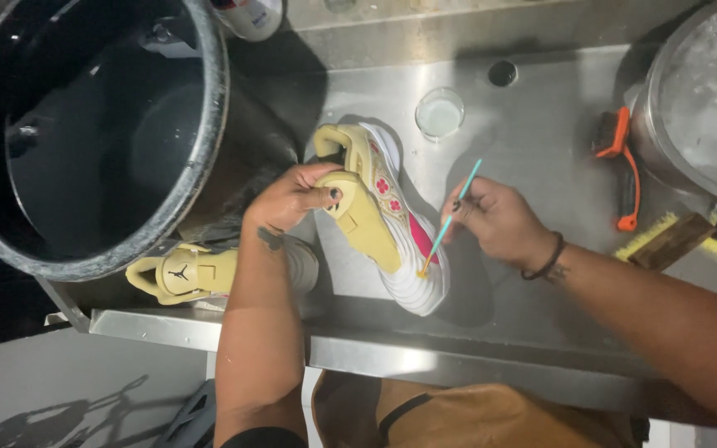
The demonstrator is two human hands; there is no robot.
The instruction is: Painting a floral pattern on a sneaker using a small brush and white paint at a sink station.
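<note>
A white sneaker (392, 224) with tan overlays, a pink panel and red flower marks lies on its side on the steel sink surface (533, 141). My left hand (296, 197) grips its tan heel and collar. My right hand (495, 220) holds a thin teal-handled brush (450, 222) like a pen, its tip touching the shoe's side near the toe. A second matching sneaker (192, 270) sits heel-up to the left, partly behind my left forearm.
A large black bucket (209, 124) of dark water stands at the left. A small glass of cloudy liquid (440, 112) sits behind the shoe. An orange-handled brush (620, 166), a yellow-bristled wooden brush (678, 236) and a steel basin (707, 99) are at right.
</note>
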